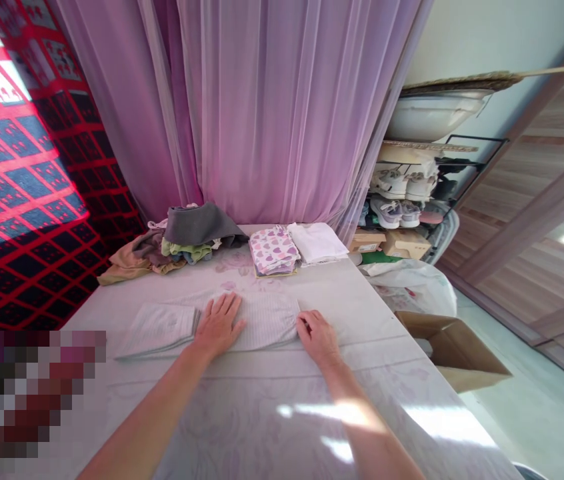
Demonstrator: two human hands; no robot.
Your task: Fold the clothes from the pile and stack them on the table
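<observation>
A pale grey striped garment (267, 323) lies across the bed-like surface, with a gathered end at the right. Its left part (162, 327) is folded over in layers. My left hand (219, 325) rests flat on the middle of the cloth, fingers spread. At the gathered end, my right hand (318, 335) has its fingers curled and pinched on the garment's edge. Beyond the hands sits a folded stack of heart-print cloth (275, 250), with folded white cloth (317, 243) beside it.
A loose heap of clothes (189, 237) lies at the back left. Purple curtains (262, 120) hang behind. Past the right edge stand an open cardboard box (455, 347) and a rack with shoes (402, 193). A blurred patch (35, 393) covers the lower left.
</observation>
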